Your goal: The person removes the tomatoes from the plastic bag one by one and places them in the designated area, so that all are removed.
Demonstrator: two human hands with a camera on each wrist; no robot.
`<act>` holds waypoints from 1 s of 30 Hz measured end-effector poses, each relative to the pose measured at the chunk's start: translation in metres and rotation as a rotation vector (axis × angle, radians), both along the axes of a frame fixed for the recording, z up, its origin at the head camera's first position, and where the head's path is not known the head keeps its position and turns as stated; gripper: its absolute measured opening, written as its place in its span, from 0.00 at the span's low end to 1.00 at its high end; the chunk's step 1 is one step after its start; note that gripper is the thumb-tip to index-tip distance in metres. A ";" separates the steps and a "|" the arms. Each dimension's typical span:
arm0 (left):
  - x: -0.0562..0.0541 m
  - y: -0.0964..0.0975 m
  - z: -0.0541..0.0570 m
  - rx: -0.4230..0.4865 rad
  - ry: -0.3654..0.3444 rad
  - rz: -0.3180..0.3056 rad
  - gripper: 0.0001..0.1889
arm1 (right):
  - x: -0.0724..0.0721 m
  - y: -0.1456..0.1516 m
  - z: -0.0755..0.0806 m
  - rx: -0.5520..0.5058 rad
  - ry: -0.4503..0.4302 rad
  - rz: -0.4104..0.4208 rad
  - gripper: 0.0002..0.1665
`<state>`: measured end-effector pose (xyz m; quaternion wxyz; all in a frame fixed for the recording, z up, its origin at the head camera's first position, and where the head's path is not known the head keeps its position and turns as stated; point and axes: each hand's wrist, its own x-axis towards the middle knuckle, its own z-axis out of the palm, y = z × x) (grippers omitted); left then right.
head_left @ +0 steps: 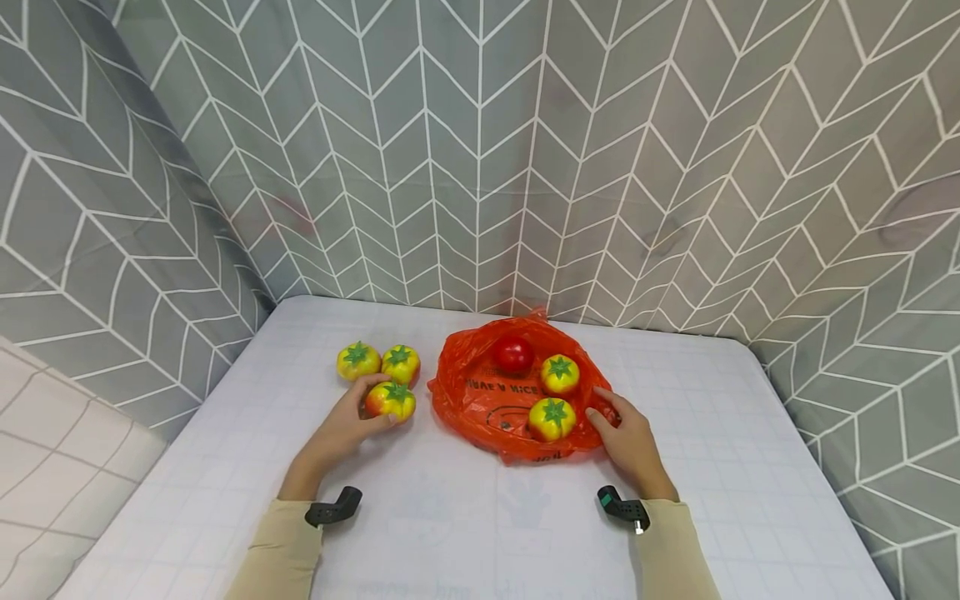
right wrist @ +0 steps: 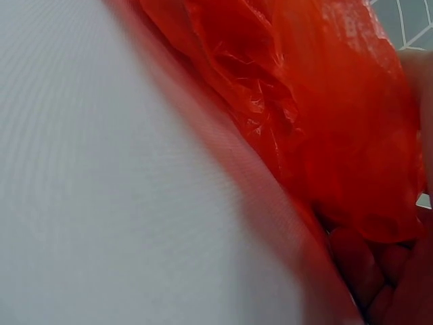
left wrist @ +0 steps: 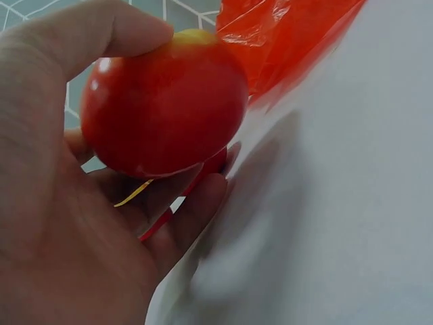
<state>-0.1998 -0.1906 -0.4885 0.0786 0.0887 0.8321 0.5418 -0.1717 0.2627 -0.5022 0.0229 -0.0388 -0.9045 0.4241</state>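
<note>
My left hand (head_left: 339, 435) grips a tomato (head_left: 393, 403), yellow on top with a green star-shaped leaf. In the left wrist view this tomato (left wrist: 166, 112) shows its glossy red underside between thumb and fingers. Just beyond it on the table are two similar tomatoes, one at the left (head_left: 358, 361) and one at the right (head_left: 401, 364). My right hand (head_left: 633, 443) holds the right edge of an open red plastic bag (head_left: 459, 375). In the right wrist view, curled fingers (right wrist: 355, 261) lie under the bag's film (right wrist: 345, 128).
Inside the bag lie two yellow-topped tomatoes, one farther back (head_left: 560, 375) and one nearer (head_left: 552, 419), plus an all-red round one (head_left: 513, 355). The white-covered table (head_left: 465, 533) ends at a grey patterned curtain (head_left: 480, 167), which also hangs along both sides.
</note>
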 end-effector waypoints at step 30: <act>-0.003 -0.013 -0.003 -0.074 0.023 0.000 0.35 | -0.002 0.001 -0.001 0.020 0.004 -0.001 0.32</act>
